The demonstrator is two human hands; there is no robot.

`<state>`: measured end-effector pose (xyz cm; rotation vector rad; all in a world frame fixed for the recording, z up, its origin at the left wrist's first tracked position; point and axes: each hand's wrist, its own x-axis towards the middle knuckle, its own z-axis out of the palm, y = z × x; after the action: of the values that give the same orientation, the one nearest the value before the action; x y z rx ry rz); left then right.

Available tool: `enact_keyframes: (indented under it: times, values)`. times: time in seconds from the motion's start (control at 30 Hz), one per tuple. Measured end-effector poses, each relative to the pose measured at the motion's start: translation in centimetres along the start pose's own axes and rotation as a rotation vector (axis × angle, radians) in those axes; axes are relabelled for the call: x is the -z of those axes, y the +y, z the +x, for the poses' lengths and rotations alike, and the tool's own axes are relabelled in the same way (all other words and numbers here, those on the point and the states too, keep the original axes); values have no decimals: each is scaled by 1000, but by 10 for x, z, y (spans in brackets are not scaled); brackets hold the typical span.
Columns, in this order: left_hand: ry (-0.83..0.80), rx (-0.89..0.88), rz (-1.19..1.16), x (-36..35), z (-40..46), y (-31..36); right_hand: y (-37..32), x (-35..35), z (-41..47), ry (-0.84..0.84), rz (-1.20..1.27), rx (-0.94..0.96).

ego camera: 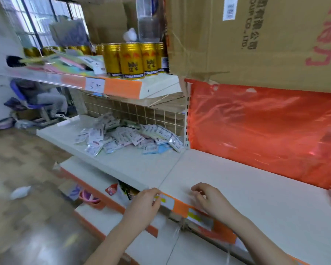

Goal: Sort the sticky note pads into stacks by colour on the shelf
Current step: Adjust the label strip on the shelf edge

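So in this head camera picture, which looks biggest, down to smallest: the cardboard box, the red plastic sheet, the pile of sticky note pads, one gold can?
1. cardboard box, though it is cut off by the frame
2. red plastic sheet, close behind it
3. pile of sticky note pads
4. gold can
The box and the sheet sit nearer the camera, so their lead is unsure.

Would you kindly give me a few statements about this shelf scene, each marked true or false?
1. The sticky note pads lie in a loose heap on the middle shelf. True.
2. The right hand holds a blue pad. False: its curled fingers hold no pad.
3. Gold cans stand on the upper shelf. True.
4. The left hand rests in the heap. False: it is at the shelf's front edge, apart from the heap.
5. An orange plastic sheet hangs behind the right section. True.
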<state>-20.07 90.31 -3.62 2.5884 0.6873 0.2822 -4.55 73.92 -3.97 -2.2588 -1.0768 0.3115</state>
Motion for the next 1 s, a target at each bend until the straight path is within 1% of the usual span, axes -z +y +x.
enact_keyframes:
  times: [0.2,0.43,0.6,0.77,0.9,1.0]
  values:
    - [43,63,60,58,5,-95,-84,-61,63,-70,-18,74]
    - [140,76,61,97,24,-153,-141,-109,122,-125,-53,156]
    - [146,97,51,103,59,-179,-156,-131,171,-127,-58,184]
    - [122,87,82,111,123,-197,-163,-143,230,-114,-57,179]
    - [90,60,111,114,172,-212,-161,-145,271,-70,-53,134]
    - [100,48,100,113,204,-223,-158,-146,296,-11,-95,133]
